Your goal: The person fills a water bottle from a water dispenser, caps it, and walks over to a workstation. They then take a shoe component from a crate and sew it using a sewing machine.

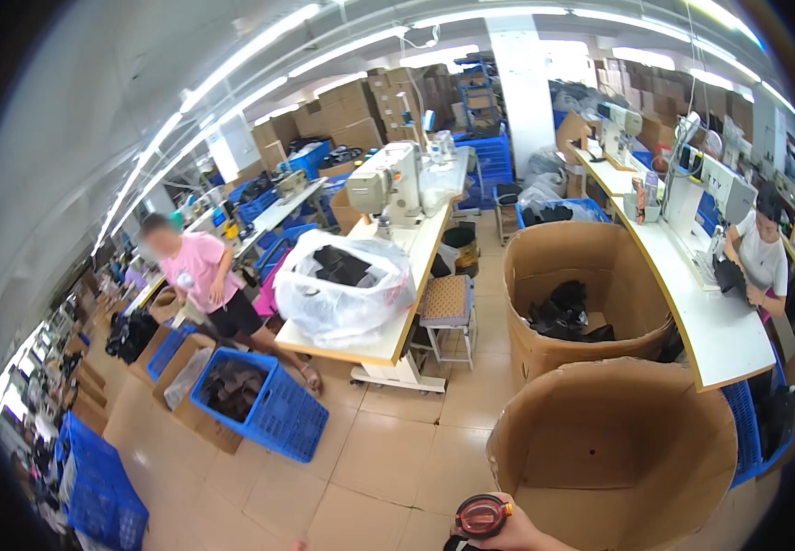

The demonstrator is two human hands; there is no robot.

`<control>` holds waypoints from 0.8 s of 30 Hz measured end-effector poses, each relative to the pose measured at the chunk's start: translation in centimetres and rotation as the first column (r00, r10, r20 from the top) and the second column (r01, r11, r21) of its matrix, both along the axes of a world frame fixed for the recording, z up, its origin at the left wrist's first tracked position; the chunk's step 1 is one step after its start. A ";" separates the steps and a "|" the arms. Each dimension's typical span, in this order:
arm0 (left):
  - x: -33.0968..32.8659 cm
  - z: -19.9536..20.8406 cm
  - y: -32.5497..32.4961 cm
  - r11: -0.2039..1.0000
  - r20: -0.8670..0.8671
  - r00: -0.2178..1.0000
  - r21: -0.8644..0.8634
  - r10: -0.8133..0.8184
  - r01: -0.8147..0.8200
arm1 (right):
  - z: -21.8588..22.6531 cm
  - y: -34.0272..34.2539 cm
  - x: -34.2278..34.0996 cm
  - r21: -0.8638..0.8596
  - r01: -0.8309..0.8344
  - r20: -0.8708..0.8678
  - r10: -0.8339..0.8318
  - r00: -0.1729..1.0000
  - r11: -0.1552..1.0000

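Observation:
At the lower edge my right hand (513, 531) is closed around a drinking bottle (483, 516) with a dark red see-through lid and a black rim. Most of the bottle's body falls below the picture. Just right of that hand stands a large open cardboard box (590, 496), with bare cardboard showing inside. Only a small bit of skin, seemingly a fingertip of my left hand (300, 545), shows at the bottom edge; its other fingers are out of sight.
Tiled floor (384, 455) lies ahead. A second box (590, 248) holds black pieces. A sewing table (370, 344) bears a white plastic bag (347, 298); blue crates (274, 413) stand left. One person (203, 271) stands left; another (765, 248) works at the right table (728, 344).

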State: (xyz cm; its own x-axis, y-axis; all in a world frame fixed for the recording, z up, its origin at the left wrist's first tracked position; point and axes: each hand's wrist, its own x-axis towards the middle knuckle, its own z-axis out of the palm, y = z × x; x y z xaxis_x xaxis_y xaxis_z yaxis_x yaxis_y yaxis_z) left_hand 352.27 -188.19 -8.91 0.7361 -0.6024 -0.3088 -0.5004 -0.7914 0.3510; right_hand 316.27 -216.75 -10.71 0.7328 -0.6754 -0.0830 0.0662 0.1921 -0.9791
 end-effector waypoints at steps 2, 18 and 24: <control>5.4 -4.2 -1.5 1.000 -0.032 0.999 0.015 -0.021 0.022 | -3.2 -3.8 4.2 -0.130 -0.001 -0.024 -0.002 1.000 0.992; 31.7 -18.9 -27.6 0.967 -0.357 0.920 -0.133 0.159 -0.219 | 0.8 -36.3 22.3 -0.295 0.471 -0.177 -0.532 0.828 0.831; 34.3 -21.1 -37.7 0.916 -0.484 0.830 -0.130 0.276 -0.380 | 3.7 -51.8 25.7 -0.310 0.451 -0.131 -0.507 0.852 0.837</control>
State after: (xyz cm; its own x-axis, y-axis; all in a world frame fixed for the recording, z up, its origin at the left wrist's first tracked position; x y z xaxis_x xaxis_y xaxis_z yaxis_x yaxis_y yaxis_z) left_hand 386.53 -225.85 -30.01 0.7141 -0.4387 -0.5455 0.0285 -0.7604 0.6488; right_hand 341.98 -268.56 -6.97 0.2973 -0.9541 0.0353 -0.1184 -0.0736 -0.9902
